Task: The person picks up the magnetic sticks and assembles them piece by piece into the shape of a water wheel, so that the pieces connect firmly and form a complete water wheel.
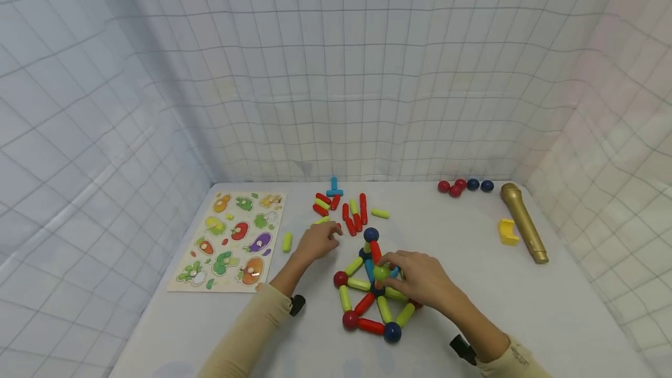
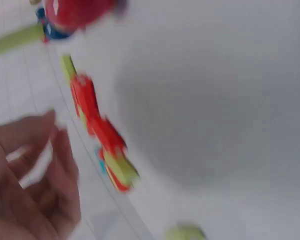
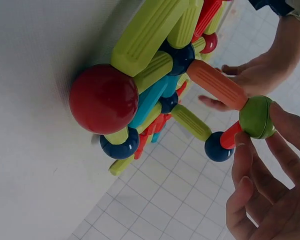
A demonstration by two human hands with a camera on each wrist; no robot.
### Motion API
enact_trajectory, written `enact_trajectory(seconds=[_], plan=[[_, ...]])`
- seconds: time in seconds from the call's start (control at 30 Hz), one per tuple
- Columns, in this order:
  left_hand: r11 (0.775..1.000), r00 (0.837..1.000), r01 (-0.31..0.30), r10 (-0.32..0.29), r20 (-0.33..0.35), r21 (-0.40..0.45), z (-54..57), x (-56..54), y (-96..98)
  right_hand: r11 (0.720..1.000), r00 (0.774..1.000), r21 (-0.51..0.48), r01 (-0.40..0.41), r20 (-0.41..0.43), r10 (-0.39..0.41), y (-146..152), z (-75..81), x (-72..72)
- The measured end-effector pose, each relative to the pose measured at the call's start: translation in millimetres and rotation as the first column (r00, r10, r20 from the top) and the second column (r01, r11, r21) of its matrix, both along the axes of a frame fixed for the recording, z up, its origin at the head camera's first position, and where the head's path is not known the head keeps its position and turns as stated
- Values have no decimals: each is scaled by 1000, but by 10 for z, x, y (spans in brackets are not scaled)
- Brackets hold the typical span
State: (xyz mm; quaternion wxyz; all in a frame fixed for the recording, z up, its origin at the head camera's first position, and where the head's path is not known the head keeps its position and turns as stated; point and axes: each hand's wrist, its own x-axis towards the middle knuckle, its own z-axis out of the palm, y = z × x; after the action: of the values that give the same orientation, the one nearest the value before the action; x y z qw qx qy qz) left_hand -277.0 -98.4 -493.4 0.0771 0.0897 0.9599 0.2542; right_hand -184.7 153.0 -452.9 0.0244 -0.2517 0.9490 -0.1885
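My right hand pinches a green ball between thumb and fingers, at the top of a magnetic stick-and-ball structure. An orange stick runs from the ball down to a dark blue ball in the base. A red stick links it to another raised dark blue ball. Lime and red sticks form the base on the table, joined by red balls and dark blue balls. Left of the structure, my left hand hovers with loosely curled fingers and nothing in them.
Loose red and lime sticks lie beyond the structure, with blue pieces behind. A vegetable puzzle board lies left. Spare balls, a yellow piece and a gold microphone-shaped tube are at right. Grid-patterned sheets enclose the table.
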Motion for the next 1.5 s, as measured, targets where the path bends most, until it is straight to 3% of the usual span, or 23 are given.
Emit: enact_trajectory(seconds=[0.03, 0.1, 0.17, 0.23, 0.37, 0.43, 0.5, 0.57, 0.63, 0.7, 0.8, 0.9, 1.13, 1.23, 1.3, 1.33, 1.4, 1.47, 1.5], plan=[[996, 998, -62, 61, -23, -64, 22, -15, -83, 1000, 1000, -4, 5, 0, -5, 7, -5, 4], [967, 984, -175, 166, -62, -185, 23, -39, -261, 1000, 1000, -13, 12, -4, -12, 17, -13, 11], [935, 971, -241, 232, -64, -261, 1, -48, -434, 1000, 1000, -24, 19, -5, -19, 24, -25, 20], [922, 969, -247, 242, -55, -297, -44, -47, -573, 999, 1000, -31, 25, -9, -25, 29, -41, 32], [944, 978, -206, 206, -25, -257, -100, -17, -693, 998, 999, -53, 34, -24, -35, 32, -73, 55], [967, 982, -186, 187, -15, -174, -81, 13, -658, 997, 999, -63, 36, -36, -39, 32, -83, 63], [988, 989, -149, 149, 3, -37, -21, 71, -567, 996, 998, -73, 40, -43, -43, 34, -90, 70], [987, 996, -84, 81, 28, 140, 47, 174, -434, 996, 998, -77, 43, -44, -46, 34, -102, 74], [947, 999, -11, -4, 44, 322, 117, 305, -296, 996, 998, -80, 46, -45, -49, 35, -112, 77], [895, 996, 63, -87, 34, 441, 185, 439, -173, 995, 998, -83, 47, -47, -51, 36, -121, 78], [849, 988, 128, -152, 4, 512, 269, 603, -30, 995, 997, -90, 49, -52, -54, 34, -129, 79], [835, 981, 176, -190, -27, 521, 326, 698, 73, 994, 997, -99, 55, -53, -61, 32, -139, 78], [862, 963, 260, -264, -53, 436, 322, 710, 216, 993, 995, -92, 75, -65, -81, 42, -140, 74], [855, 941, 302, -339, 16, 421, 316, 644, 167, 992, 994, -92, 82, -58, -88, 42, -138, 77], [868, 928, 314, -367, 71, 385, 304, 543, 87, 992, 995, -91, 83, -53, -88, 36, -139, 79], [886, 930, 305, -356, 93, 350, 296, 475, 45, 993, 995, -91, 81, -50, -86, 33, -140, 81], [937, 954, 260, -287, 89, 233, 242, 298, -30, 993, 996, -87, 78, -45, -82, 27, -139, 87], [981, 984, 168, -172, 35, 96, 156, 90, -64, 994, 996, -85, 76, -44, -80, 27, -140, 94], [992, 993, 118, -118, 0, 37, 113, -12, -64, 994, 996, -82, 78, -41, -82, 28, -143, 98]])
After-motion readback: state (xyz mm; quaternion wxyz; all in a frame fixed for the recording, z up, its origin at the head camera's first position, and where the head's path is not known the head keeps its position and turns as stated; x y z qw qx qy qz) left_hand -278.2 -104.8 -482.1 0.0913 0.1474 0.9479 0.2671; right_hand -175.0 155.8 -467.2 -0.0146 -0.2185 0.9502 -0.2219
